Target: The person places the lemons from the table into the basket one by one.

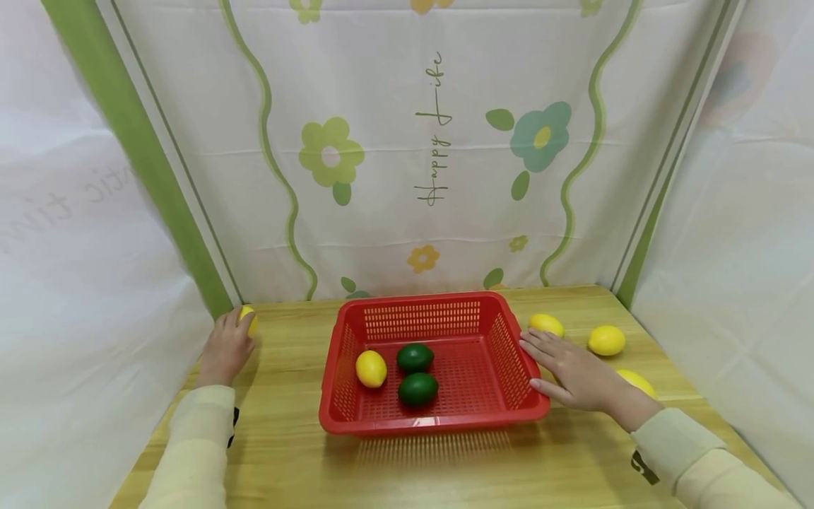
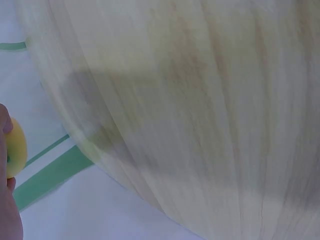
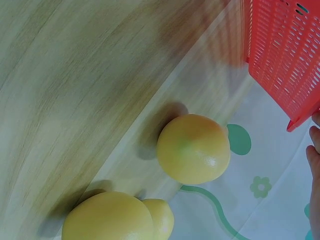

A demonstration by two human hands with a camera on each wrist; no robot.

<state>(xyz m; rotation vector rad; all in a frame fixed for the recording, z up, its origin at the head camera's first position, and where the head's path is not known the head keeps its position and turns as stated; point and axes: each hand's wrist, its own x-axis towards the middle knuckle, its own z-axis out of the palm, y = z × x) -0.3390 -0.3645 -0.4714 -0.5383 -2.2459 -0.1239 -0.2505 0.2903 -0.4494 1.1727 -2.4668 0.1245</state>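
At the table's far left corner my left hand (image 1: 225,346) grips a yellow lemon (image 1: 252,322), its fingers curled over the fruit. The left wrist view catches that lemon (image 2: 18,147) at its left edge, partly covered by the hand. My right hand (image 1: 575,371) rests with fairly straight fingers on the right rim of a red plastic basket (image 1: 439,426). Inside the basket lie one yellow lemon (image 1: 372,369) on the left and two dark green lemon-shaped fruits (image 1: 415,358) beside it. The right wrist view has the basket's slotted side (image 3: 285,60) with fingertips near its rim.
Right of the basket, three more lemons sit on the wooden table (image 1: 280,438): one behind my right hand (image 1: 547,324), one farther right (image 1: 607,341), and one partly hidden by the wrist (image 1: 638,382). White printed curtains (image 1: 394,212) enclose the back and both sides.
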